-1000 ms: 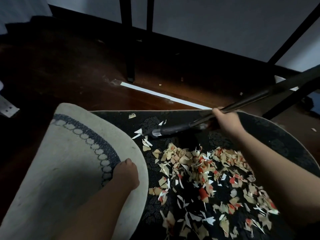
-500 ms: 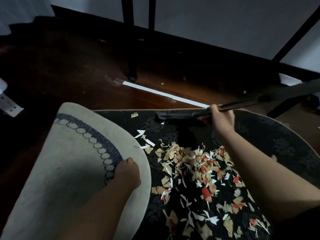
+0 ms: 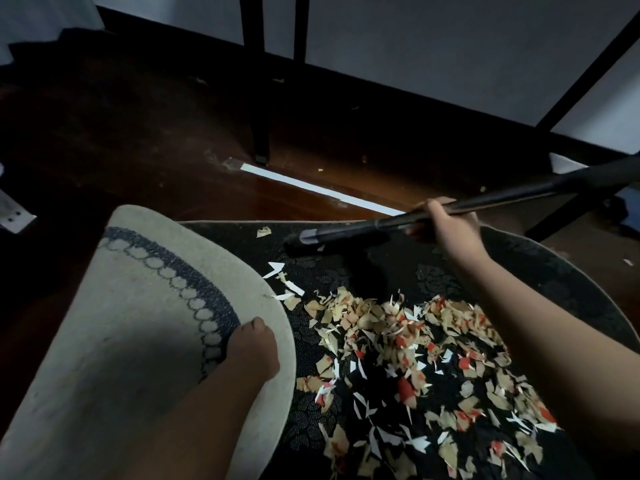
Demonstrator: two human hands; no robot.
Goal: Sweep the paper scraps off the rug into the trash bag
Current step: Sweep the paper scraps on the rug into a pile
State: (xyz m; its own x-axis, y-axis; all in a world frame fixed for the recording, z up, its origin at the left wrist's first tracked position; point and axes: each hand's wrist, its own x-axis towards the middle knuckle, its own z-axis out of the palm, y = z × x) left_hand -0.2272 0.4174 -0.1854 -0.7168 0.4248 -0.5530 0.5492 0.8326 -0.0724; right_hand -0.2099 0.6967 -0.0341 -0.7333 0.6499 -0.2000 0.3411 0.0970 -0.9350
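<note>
Scraps [image 3: 415, 348] lie on the rug [image 3: 346, 244], right of its folded-over flap [image 3: 138, 323]; broom [image 3: 450, 216] behind them, floor [image 3: 138, 133] beyond.

The left hand [image 3: 254, 348] grips the folded-up flap of the rug [image 3: 145, 341], its pale underside facing up at eight o'clock. The right hand [image 3: 446, 230] curls round a dark broom handle [image 3: 502, 199] running out toward two o'clock; the broom's head [image 3: 311, 237], hard to make out in the dim light, seems to rest near the rug's far edge. Paper scraps [image 3: 415, 348] lie heaped on the dark rug at five o'clock.
</note>
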